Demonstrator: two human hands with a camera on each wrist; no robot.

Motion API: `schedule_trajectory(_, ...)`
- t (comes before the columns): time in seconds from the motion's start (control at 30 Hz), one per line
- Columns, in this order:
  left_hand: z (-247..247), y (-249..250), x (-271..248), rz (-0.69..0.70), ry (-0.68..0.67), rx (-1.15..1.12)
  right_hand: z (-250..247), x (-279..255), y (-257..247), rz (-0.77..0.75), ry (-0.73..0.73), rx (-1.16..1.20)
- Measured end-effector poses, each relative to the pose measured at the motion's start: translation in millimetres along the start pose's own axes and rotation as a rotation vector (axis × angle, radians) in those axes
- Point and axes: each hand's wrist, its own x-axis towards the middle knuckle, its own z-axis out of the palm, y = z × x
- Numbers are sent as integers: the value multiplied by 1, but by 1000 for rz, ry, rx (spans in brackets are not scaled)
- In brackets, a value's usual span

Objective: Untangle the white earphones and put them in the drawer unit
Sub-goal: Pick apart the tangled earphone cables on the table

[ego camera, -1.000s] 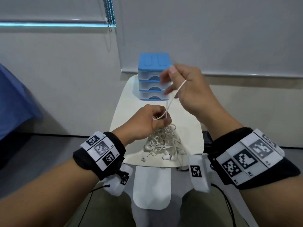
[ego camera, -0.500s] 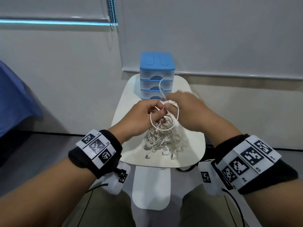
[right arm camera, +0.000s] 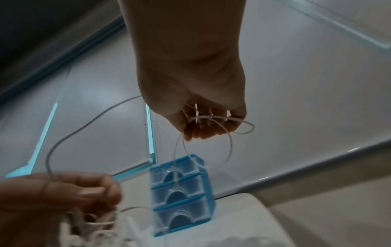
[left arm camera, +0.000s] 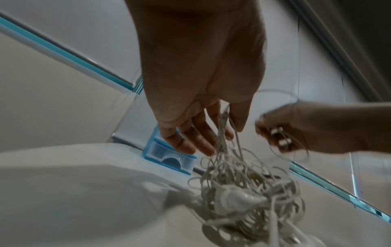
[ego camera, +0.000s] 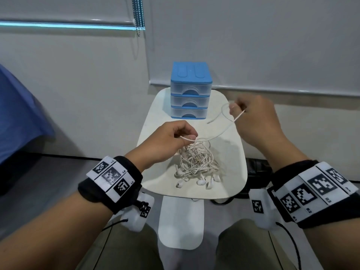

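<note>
Left hand point(ego camera: 167, 141) pinches the earphones point(ego camera: 196, 162) above the table point(ego camera: 229, 152). Right hand point(ego camera: 255, 121) grips one loose cord, near the closed drawer unit point(ego camera: 191, 90).

In the left wrist view the right hand point(left arm camera: 304, 130) was smeared by motion, so its grip on the cable could not be read. The white earphones point(left arm camera: 249, 193) ran off the bottom edge there. The left hand point(left arm camera: 198, 70) hid most of the drawer unit point(left arm camera: 169, 155). What the drawers held was too hazy to tell.

White table point(ego camera: 229, 184) — blue cloth point(ego camera: 17, 114)
</note>
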Motion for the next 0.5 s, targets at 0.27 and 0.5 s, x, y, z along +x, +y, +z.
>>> schedule_trajectory(0.27,-16,-2,4,-39,37,-26,1,-8,27,168,-526,-398)
schedule_trajectory(0.5,-7,1,7,-81,125,-115,19,-30,-14,-146,-415,140)
